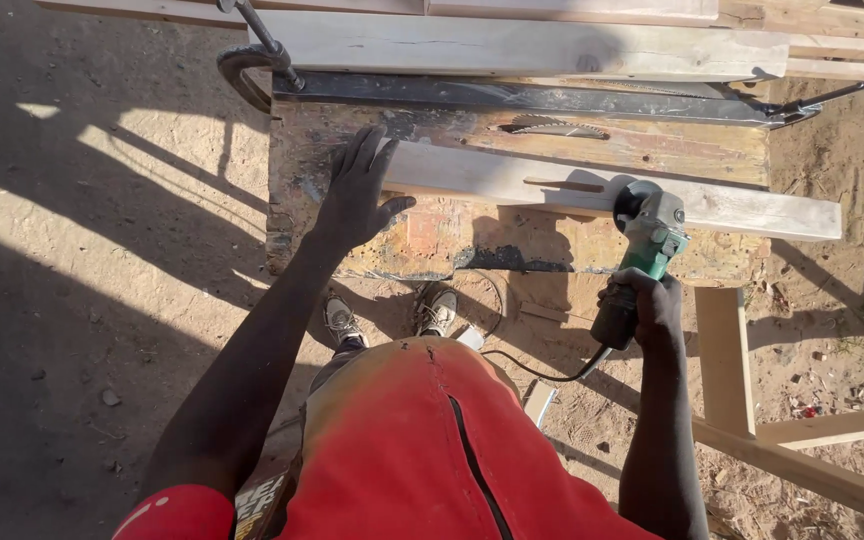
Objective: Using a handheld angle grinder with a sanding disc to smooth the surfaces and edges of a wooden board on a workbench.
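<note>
One plank (592, 190) lies across the single workbench (432, 240). The left hand (357, 190) presses flat and open on its end; the right hand (642, 305) grips one green angle grinder (647, 235) against the plank's edge.

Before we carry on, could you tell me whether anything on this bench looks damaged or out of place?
The worn wooden table top has a chipped, stained front edge. The pale wooden plank lies slightly askew, its right end overhanging the table. The left hand presses it; the right hand holds the green angle grinder.
</note>
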